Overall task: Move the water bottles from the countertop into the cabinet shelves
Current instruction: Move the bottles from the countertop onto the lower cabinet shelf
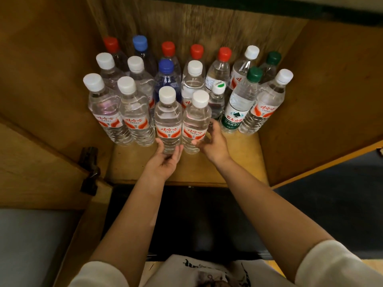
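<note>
Several water bottles stand packed on the wooden cabinet shelf, with white, red, blue and green caps. At the front of the group are two white-capped bottles with red labels. My left hand cups the base of the left front bottle, thumb on its left side and fingers on its right. My right hand holds the lower part of the right front bottle, with the thumb in front and the fingers curled behind it. Both bottles stand upright on the shelf, touching each other.
Wooden cabinet walls close in the shelf at left, right and back. An open door with a black hinge hangs at the left. A green-label bottle stands just right of my right hand. A strip of bare shelf lies along the front edge.
</note>
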Available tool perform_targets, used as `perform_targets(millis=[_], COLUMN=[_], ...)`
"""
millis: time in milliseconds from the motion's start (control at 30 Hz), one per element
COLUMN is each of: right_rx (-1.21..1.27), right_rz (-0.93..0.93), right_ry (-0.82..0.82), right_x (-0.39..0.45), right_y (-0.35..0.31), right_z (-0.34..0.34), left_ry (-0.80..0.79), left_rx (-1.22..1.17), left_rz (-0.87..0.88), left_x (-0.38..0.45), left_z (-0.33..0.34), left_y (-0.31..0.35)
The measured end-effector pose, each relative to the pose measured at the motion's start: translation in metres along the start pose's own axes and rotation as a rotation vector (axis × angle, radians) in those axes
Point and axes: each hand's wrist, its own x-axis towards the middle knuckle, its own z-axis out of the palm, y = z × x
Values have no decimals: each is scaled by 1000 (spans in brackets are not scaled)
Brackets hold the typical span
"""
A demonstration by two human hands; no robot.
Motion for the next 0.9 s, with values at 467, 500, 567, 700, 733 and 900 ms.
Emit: perform_targets(millis=[467,500,567,700,733,900], right_rx=[28,25,21,23,25,22], right_rz=[38,39,41,54,56,41], right_ry=[61,63,59,40,36,18], right_x=[12,12,12,12,11,8], right_y=[-3,-3,-4,-5,-5,-4], right_z=[28,28,28,27,27,22], left_ry=[7,9,18,15,7,22], left_rx=[7,14,17,41,53,209], left_rz=[12,20,32,70,76,129], left_x=[5,6,6,5,4,0], left_z=[12,12,14,15,15,16], left_y=[16,15,13,11,11,7])
